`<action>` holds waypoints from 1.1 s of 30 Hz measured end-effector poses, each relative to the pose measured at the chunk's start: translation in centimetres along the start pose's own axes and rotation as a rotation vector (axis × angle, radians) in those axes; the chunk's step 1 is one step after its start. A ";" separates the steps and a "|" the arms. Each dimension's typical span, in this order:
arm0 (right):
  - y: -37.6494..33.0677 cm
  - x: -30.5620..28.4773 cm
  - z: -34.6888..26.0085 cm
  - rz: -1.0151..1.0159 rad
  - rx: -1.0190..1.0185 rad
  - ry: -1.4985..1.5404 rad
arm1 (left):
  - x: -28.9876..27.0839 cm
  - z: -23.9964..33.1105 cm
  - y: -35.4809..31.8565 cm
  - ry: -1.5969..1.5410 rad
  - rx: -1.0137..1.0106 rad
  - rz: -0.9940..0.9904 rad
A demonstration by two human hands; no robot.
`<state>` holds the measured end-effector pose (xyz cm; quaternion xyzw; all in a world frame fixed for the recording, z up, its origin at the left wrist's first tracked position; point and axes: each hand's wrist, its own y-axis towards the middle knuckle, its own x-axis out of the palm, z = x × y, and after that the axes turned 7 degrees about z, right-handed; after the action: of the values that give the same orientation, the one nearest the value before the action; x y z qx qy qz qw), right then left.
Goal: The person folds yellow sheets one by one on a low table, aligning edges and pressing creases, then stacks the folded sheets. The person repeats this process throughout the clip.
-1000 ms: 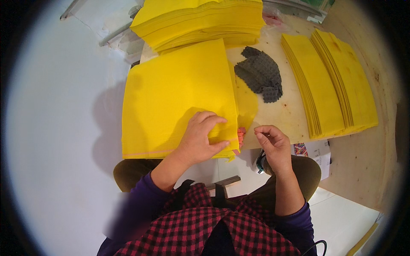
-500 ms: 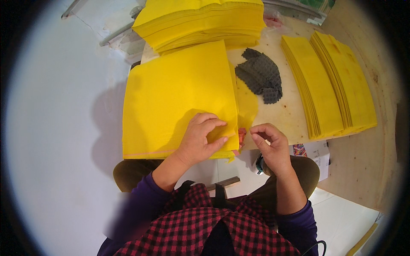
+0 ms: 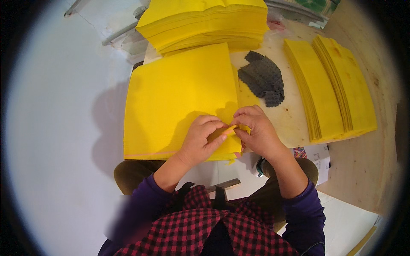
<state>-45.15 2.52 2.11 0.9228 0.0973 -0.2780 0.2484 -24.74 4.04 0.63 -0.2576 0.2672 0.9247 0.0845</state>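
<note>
A stack of large yellow sheets (image 3: pixel 179 94) lies in front of me, with a pinkish line along its near edge. My left hand (image 3: pixel 200 138) rests on its near right part, thumb and curved fingers apart. From the right, my right hand (image 3: pixel 256 130) is closed in a pinch on the raised edge of the yellow sheet, close to the left fingertips. An orange-pink strip (image 3: pixel 229 129) shows on that lifted edge between the hands. The right fingertips are partly hidden behind the fold. Reddish scraps (image 3: pixel 239 154) stick out below, at the stack's near right corner.
Behind stands a taller pile of yellow sheets (image 3: pixel 205 25). A crumpled dark grey cloth (image 3: pixel 262 79) lies on the wooden table (image 3: pixel 294 123). Two folded yellow bundles (image 3: pixel 337 89) lie to the right, beside a wooden panel (image 3: pixel 363 162). My knees are under the near edge.
My right hand has moved left and up from beside the stack and has taken hold of the sheet's edge, which is now raised. My left hand has hardly moved.
</note>
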 end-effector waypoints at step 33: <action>2.2 -4.4 12.9 0.313 0.364 -0.258 | -1.1 -1.3 -0.4 -0.141 -0.326 -0.002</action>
<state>-54.09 -6.11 -3.85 0.9130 -0.1306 -0.3644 0.1289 -23.11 3.63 0.10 -0.2025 0.1069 0.9715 0.0613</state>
